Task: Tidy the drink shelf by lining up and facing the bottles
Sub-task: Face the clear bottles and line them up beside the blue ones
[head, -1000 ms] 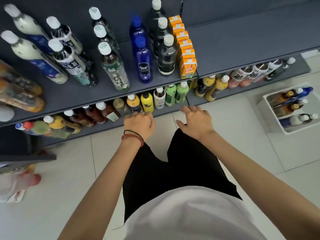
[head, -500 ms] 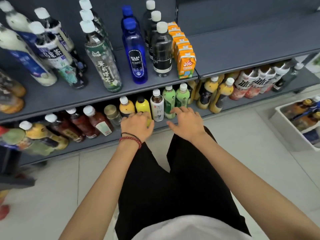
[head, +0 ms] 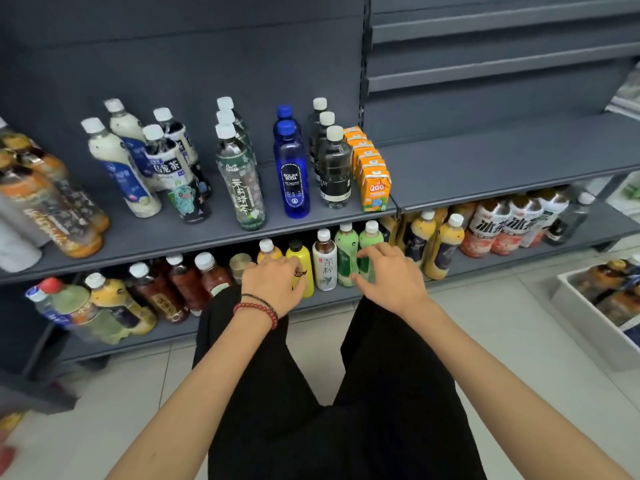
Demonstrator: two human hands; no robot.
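Facing step, lower shelf [head: 166,329]. Left hand [head: 273,282] over yellow bottle [head: 304,261], grip unclear. Right hand [head: 391,278] spread, touching green bottle [head: 371,239]. Next: turn labels front, align row.

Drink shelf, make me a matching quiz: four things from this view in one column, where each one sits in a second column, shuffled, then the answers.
Things
1. blue soda bottle
2. orange juice cartons
3. yellow bottle with a black cap
4. white crate

Places
A. on the floor, at the right
B. lower shelf, beside the left hand
C. upper shelf, at the right end of the row
D. upper shelf, just left of the black-labelled bottles

Pairs: 1-D, 2-C, 3-B, 4-A.
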